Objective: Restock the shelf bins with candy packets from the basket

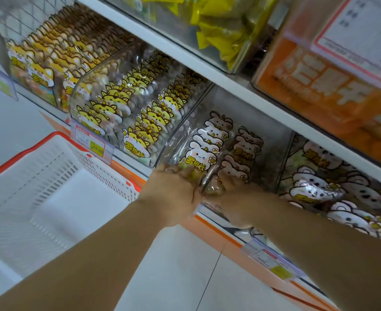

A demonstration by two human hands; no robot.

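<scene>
Head view shows us both hands close together at the front of a clear shelf bin. Our left hand grips the bottom of the front white-bunny candy packet, while our right hand lies against the neighbouring row of packets, blur hiding whether it grips. We see the white basket down to the left, beside the shelf.

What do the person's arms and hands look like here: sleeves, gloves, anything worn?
The left forearm and right forearm are bare to the frame edge: no sleeves, gloves, watch or bracelet in view. The left hand shows a thin pale band, apparently a ring, on one of its fingers. The right hand shows nothing worn, though its fingers are partly hidden.
</scene>
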